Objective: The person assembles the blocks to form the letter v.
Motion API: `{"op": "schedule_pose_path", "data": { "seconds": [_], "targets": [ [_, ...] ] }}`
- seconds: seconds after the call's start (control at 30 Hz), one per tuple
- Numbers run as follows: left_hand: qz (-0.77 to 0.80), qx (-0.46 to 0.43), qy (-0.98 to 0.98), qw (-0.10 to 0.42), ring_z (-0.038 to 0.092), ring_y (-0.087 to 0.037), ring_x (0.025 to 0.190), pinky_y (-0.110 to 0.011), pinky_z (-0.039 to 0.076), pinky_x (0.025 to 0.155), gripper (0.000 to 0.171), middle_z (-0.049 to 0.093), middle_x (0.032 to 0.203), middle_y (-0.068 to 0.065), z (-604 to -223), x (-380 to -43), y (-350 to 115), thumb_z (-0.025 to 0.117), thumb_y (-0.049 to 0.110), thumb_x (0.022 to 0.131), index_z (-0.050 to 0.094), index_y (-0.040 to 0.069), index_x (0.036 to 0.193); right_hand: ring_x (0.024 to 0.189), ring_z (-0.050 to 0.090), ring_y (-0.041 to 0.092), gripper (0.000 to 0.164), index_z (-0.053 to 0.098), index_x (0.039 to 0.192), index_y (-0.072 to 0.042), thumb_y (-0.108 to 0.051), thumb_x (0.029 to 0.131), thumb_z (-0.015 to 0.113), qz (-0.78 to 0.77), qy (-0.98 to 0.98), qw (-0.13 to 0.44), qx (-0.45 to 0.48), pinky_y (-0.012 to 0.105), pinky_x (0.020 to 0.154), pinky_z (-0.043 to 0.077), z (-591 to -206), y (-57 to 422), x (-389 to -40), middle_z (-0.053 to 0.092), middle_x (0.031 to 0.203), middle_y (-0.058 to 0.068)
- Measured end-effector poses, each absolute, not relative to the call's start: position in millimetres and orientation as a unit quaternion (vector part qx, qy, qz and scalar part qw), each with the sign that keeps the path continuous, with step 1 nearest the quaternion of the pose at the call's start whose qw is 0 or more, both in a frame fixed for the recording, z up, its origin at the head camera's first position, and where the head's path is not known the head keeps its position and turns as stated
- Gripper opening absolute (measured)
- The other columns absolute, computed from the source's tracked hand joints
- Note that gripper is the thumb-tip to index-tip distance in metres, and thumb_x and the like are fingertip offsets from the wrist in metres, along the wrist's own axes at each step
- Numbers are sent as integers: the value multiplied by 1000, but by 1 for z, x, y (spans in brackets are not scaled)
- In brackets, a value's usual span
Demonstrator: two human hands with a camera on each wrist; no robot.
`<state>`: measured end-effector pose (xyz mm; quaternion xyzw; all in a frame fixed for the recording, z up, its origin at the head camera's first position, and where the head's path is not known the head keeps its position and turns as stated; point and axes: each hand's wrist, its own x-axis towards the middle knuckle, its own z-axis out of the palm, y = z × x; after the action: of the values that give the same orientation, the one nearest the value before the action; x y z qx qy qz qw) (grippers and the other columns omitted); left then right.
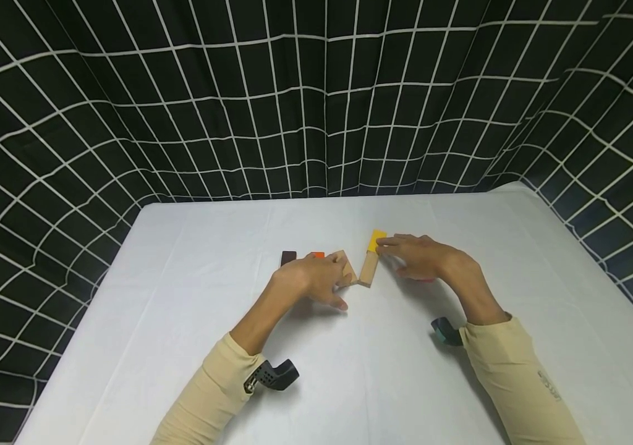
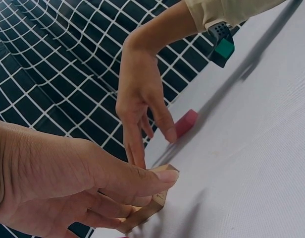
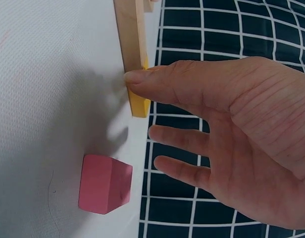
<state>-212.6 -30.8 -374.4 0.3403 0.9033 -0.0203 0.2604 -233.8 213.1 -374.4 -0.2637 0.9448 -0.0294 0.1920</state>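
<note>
My left hand (image 1: 319, 279) reaches over a plain wooden block (image 1: 348, 267), its fingers on the block and its thumb stretched out to the near side. In the left wrist view that thumb overlaps the wood. A second wooden block (image 1: 369, 269) meets the first at their near ends, forming a V. At its far end, in line, lies a yellow block (image 1: 376, 240). Fingertips of my right hand (image 1: 419, 256) touch the yellow block's side, while the thumb hangs apart from it. Under the right hand lies a pink block (image 3: 100, 183), mostly hidden in the head view.
Left of the wooden blocks, a dark brown block (image 1: 288, 257) and an orange block (image 1: 318, 254) show partly behind the left hand. All lie on a white-covered table (image 1: 211, 247). Black curtains with a white grid (image 1: 305, 105) stand along its back and sides.
</note>
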Motion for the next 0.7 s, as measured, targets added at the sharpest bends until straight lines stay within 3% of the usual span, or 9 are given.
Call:
{"op": "schedule_pose_path", "data": {
  "seconds": [0.1,0.43,0.7],
  "targets": [
    [-22,338,903,265,25,-25,163,-52,26,133,65,21,177,-7,-374,-213,-31,67,54,98,53,26,155,156,31,47,62,49,156,-11,-6,97,67,-29,945,194,-263,74,121,30,-375,213,-234,38,169,15],
    [-16,339,902,268,20,-25,165,-54,22,134,66,19,177,-5,-374,-212,-32,67,54,99,51,26,156,156,32,46,63,50,155,-12,-8,95,71,-25,945,188,-267,74,120,32,-374,213,-233,38,168,15],
    [-21,346,900,263,25,-25,163,-54,27,132,66,25,175,-6,-374,-213,-32,67,54,98,52,26,156,155,34,46,62,51,155,-11,-9,96,68,-44,944,191,-265,72,121,33,-367,217,-231,40,167,18]
  ]
}}
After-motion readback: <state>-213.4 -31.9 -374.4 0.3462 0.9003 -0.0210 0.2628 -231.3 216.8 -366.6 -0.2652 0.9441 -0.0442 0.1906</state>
